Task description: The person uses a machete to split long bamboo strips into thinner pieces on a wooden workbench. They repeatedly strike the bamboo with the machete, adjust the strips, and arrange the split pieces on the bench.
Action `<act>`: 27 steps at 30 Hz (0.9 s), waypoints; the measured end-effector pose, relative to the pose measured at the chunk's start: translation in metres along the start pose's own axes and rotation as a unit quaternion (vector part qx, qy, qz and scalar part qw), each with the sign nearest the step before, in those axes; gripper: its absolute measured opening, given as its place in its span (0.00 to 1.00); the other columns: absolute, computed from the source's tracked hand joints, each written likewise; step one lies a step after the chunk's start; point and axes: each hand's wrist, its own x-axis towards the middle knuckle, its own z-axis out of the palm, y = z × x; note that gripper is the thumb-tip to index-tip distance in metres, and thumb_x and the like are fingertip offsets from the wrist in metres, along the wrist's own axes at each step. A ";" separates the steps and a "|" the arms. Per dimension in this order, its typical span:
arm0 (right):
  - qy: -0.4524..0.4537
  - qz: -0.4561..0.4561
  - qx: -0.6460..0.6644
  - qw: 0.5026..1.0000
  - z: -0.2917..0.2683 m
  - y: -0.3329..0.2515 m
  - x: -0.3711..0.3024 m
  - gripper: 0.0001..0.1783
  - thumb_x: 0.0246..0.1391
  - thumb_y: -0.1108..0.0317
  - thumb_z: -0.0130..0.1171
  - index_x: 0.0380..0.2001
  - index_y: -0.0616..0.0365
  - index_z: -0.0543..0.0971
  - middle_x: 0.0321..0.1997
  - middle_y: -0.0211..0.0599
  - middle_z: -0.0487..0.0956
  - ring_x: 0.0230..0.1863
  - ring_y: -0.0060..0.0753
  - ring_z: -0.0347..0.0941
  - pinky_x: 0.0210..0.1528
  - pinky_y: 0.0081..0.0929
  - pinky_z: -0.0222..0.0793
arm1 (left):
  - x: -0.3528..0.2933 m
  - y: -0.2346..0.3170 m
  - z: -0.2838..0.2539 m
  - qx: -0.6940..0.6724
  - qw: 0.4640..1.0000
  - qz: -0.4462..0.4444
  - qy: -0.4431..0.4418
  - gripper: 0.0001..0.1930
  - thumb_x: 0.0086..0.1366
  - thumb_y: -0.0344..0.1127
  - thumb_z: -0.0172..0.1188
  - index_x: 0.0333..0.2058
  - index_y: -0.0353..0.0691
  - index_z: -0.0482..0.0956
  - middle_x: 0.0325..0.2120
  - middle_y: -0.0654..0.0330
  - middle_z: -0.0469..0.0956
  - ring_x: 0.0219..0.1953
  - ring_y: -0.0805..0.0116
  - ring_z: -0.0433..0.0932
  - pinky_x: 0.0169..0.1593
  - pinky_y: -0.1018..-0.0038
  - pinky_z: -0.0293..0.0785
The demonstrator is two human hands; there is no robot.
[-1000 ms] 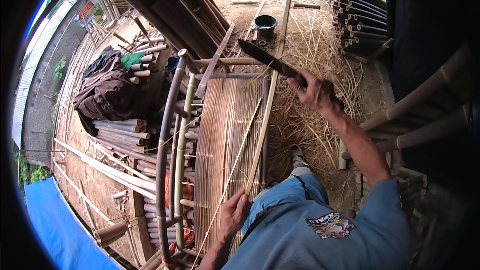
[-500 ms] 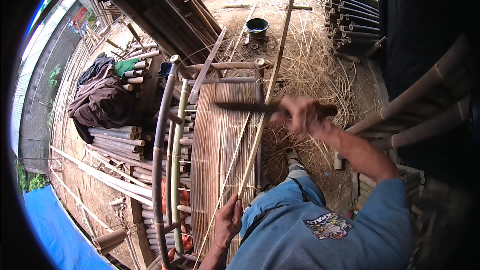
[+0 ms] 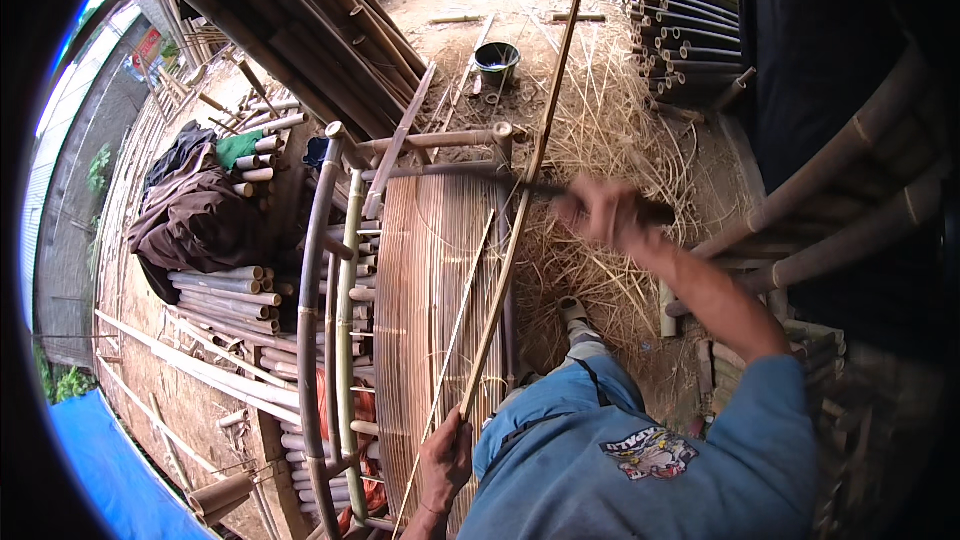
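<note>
A long, narrow bamboo strip (image 3: pixel 500 285) slants from near my body up to the far top of the view. My left hand (image 3: pixel 446 455) is closed around its near end. In my right hand (image 3: pixel 605 212), smeared by motion, is the handle of a long-bladed knife (image 3: pixel 535 187). The blade points left and crosses the strip, its far end over the bamboo bench; whether it cuts into the strip I cannot tell. A thinner strip (image 3: pixel 455 340) lies across the slatted seat of the bench (image 3: pixel 415 270), passing beside my left hand.
The bench's pole frame (image 3: pixel 308 320) stands to the left. Beyond it are stacked bamboo poles (image 3: pixel 225 290) and a brown cloth (image 3: pixel 195 215). Shavings (image 3: pixel 620 130) cover the ground ahead, near a dark bucket (image 3: pixel 497 62). Thick poles (image 3: pixel 830 175) slant at the right.
My right hand and the knife have moved farther away along the strip. My left hand, still gripping the strip, has come slightly nearer. The whole view has shifted a little.
</note>
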 end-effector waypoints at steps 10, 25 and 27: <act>0.046 0.447 0.594 0.667 0.004 -0.058 0.015 0.21 0.53 0.49 0.64 0.32 0.58 0.78 0.22 0.34 0.78 0.12 0.13 0.68 0.12 0.13 0.64 | 0.014 -0.010 0.010 -0.192 0.979 -0.047 -0.049 0.13 0.67 0.33 0.55 0.46 0.32 0.74 0.29 0.60 0.75 0.23 0.76 0.70 0.27 0.80 0.67; 0.018 0.134 0.224 0.965 -0.009 -0.077 0.047 0.31 0.61 0.34 0.35 0.31 0.52 0.71 0.13 0.25 0.64 0.09 0.18 0.56 0.08 0.24 0.55 | 0.063 0.017 -0.009 -0.380 0.905 -0.143 -0.131 0.21 0.67 0.40 0.57 0.53 0.32 0.73 0.25 0.69 0.71 0.19 0.85 0.62 0.20 0.87 0.55; 0.028 0.052 0.191 0.980 0.006 -0.109 0.022 0.30 0.61 0.36 0.38 0.31 0.53 0.71 0.15 0.27 0.65 0.10 0.24 0.59 0.10 0.27 0.60 | 0.082 0.027 -0.006 -0.365 0.919 -0.118 -0.095 0.20 0.67 0.40 0.57 0.51 0.32 0.74 0.25 0.69 0.72 0.18 0.86 0.60 0.20 0.87 0.54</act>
